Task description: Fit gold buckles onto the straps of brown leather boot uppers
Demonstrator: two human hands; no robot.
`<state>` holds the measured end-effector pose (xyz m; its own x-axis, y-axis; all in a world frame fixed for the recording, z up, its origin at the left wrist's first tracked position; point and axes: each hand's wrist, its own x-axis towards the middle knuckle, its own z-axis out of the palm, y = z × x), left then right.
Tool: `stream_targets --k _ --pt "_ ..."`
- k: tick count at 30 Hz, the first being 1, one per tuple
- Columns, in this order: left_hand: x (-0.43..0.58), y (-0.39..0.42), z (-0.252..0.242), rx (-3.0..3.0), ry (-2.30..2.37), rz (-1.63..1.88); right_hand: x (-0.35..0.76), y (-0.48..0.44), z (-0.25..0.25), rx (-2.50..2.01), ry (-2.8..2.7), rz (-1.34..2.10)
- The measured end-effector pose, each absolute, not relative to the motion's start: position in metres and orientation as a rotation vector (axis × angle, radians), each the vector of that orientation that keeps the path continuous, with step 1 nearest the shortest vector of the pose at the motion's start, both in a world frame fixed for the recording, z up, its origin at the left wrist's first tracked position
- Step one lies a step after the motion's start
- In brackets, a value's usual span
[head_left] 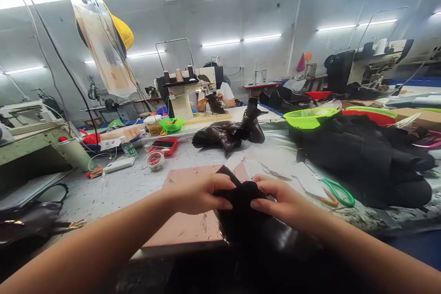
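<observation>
Both hands pinch the top edge of a dark, shiny leather boot upper [275, 239] with a black lining, held over the table's near edge. My left hand [203, 195] grips the edge between thumb and fingers, close to a dark flap that sticks up. On the opposite side my right hand [275, 197] presses its thumb on the black lining, fingers behind. The upper's lower part fades into shadow. Beneath it lies a pinkish board [186, 225]. Farther back, finished-looking dark boot uppers [220, 135] with gold-coloured trim rest on the table.
Green-handled scissors [339, 193] lie right, beside white paper pieces [306, 181] and a heap of black pieces [361, 156]. A green basket [306, 119] stands behind. Left are a red tray [163, 147], a clear round tub [155, 161] and a bottle [129, 148]. Another person works at a sewing machine [186, 92].
</observation>
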<state>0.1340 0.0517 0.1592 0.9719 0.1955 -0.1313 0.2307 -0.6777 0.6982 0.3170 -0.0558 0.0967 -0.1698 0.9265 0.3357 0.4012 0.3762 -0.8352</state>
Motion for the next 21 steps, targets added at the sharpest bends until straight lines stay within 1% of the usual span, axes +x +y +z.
stream_targets --k 2,4,7,10,13,17,21 --pt "0.135 0.049 0.164 2.353 0.309 -0.169 0.311 -0.057 0.096 -1.230 -1.766 0.640" --pt "0.139 0.043 0.168 2.465 0.349 -0.210 0.306 -0.059 0.095 -1.290 -1.771 0.547" --pt "0.146 0.032 0.167 2.643 0.431 0.004 0.304 -0.061 0.094 -1.322 -1.764 0.459" --pt "0.146 0.030 0.156 2.529 0.414 0.268 0.310 -0.061 0.094 -1.289 -1.846 0.530" --pt "0.141 0.037 0.145 2.307 0.413 0.258 0.317 -0.059 0.094 -1.314 -1.987 0.643" --pt "0.134 0.042 0.141 2.182 0.465 0.155 0.319 -0.055 0.088 -1.358 -2.075 0.637" --pt "0.132 0.036 0.140 2.196 0.571 0.329 0.317 -0.053 0.083 -1.333 -2.032 0.630"
